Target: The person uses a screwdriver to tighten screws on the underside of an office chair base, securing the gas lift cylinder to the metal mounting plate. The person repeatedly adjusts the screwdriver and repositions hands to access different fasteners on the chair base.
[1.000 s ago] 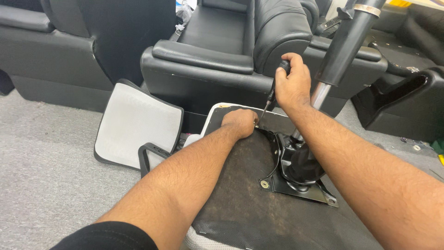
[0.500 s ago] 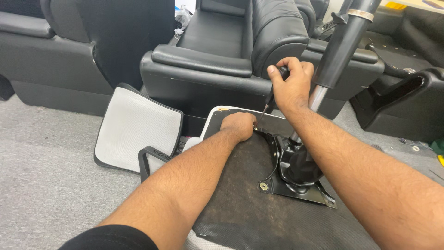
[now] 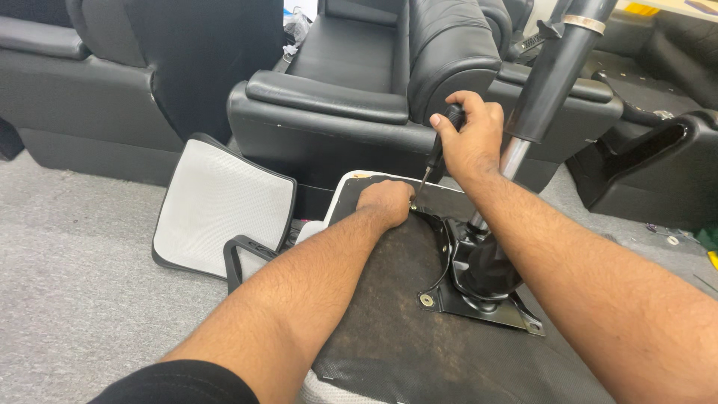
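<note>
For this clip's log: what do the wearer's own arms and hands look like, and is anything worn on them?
Both forearms are bare and hairy. The left hand and right hand wear no gloves, and no rings, watch or bands show. A black short sleeve covers the left upper arm at the bottom edge of the view. The right arm's sleeve is out of frame.

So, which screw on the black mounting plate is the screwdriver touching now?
The far-corner screw, beside the left hand. The screwdriver in the right hand points at it; the front-left screw and front-right screw are untouched.
</note>
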